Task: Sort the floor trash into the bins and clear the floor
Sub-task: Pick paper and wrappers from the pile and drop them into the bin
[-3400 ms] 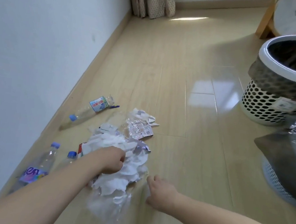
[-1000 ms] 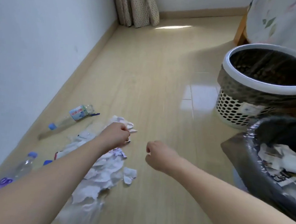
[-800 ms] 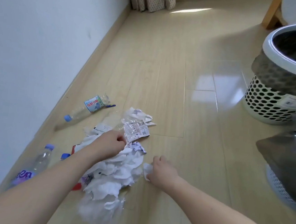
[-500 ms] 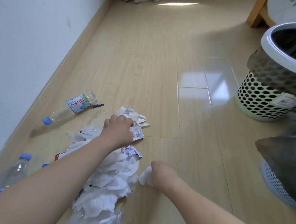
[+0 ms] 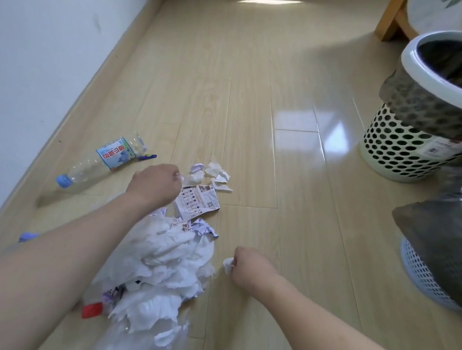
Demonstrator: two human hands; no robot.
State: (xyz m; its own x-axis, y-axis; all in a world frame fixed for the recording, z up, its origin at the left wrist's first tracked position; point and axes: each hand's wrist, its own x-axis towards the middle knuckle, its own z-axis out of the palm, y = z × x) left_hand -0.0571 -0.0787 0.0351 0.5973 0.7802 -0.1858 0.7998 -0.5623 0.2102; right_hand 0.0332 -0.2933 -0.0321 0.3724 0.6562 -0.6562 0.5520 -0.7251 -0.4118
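white scrap inside right grip

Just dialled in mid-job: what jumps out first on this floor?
A heap of white crumpled paper fills the near centre of the floor, with the left hand pinching clear plastic at its far edge and the right hand gripping a small white scrap beside it. An empty labelled bottle lies near the left wall. Two lined bins stand right: a white perforated bin and a nearer blue one.
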